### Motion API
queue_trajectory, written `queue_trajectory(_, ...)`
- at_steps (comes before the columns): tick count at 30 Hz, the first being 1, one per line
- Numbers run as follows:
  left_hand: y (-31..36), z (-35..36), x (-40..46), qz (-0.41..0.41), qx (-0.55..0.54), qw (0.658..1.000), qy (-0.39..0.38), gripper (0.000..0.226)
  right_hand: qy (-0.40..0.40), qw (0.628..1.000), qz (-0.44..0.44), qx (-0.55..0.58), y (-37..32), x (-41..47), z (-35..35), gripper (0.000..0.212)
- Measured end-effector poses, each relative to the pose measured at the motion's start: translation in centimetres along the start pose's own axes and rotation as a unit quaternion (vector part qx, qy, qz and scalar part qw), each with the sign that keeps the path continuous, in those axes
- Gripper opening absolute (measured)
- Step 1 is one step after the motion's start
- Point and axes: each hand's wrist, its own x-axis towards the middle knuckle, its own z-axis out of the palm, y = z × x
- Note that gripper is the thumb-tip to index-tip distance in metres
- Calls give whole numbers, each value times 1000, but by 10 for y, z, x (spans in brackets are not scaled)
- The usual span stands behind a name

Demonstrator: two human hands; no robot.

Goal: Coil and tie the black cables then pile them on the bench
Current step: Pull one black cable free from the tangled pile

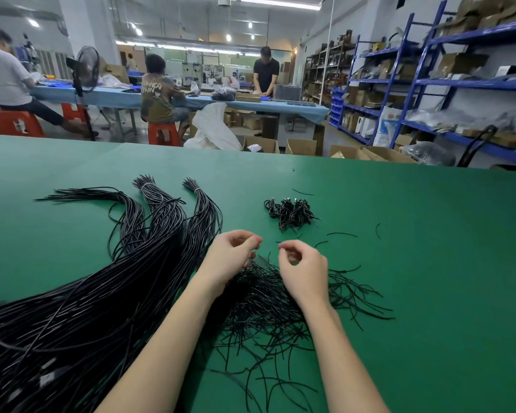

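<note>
Head view: both hands hover over the green bench [399,263], above a loose heap of short black ties [268,299]. Left hand [231,254] has fingers curled, thumb meeting fingertips; looks like it pinches the end of a thin tie, too fine to confirm. Right hand [303,268] also curled, thumb and forefinger closed in a small ring; whether it holds a tie, cannot tell. Long black cables [108,293] lie in thick uncoiled bundles to the left, fanning from the near-left corner toward mid-bench, far ends banded. Pile of finished coils [291,211] sits beyond the hands, well apart from the long bundles. A few stray ties scattered near it.

Step in hand, by my read: separating one tie from the heap before taking a cable. To do well: pull a single strand clear, not a clump; park it just beside the work spot, then draw one cable from the bundle's edge so the rest stay untangled. Keep coil loops even, twist the tie across the middle, drop it on the existing pile.
</note>
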Motion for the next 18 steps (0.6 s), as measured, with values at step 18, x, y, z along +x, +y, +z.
queue_trajectory(18,-14,-20,-2,-13,520,850,85,36,-28,999,-31,-8,-2,-17,-1,15)
